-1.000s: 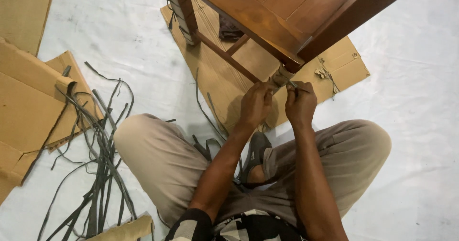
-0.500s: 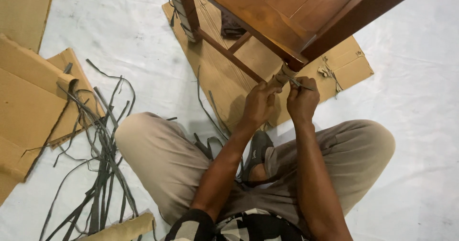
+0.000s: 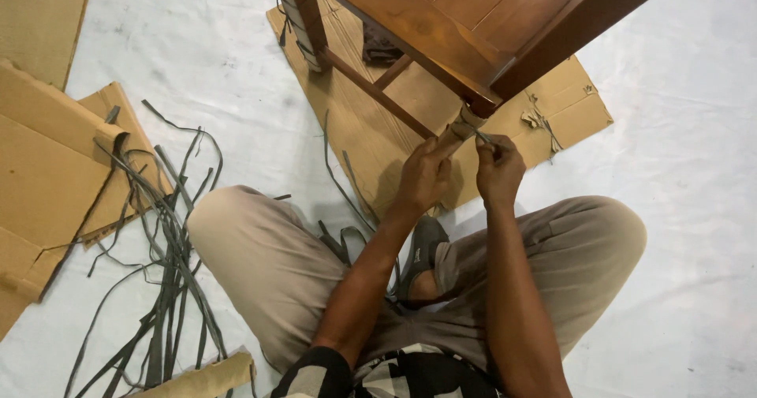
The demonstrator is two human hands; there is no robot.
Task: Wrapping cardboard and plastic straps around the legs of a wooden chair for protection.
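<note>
Your left hand (image 3: pixel 423 179) grips the wrapped table leg (image 3: pixel 461 126); your right hand (image 3: pixel 498 169) pinches a thin strip (image 3: pixel 482 138) beside it, open floor (image 3: pixel 678 177) rightward.

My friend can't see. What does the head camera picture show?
A person sitting cross-legged on the floor grips a wrapped table leg with the left hand while the right hand pinches a thin strip there. Dark loose strips and cardboard lie nearby.
</note>
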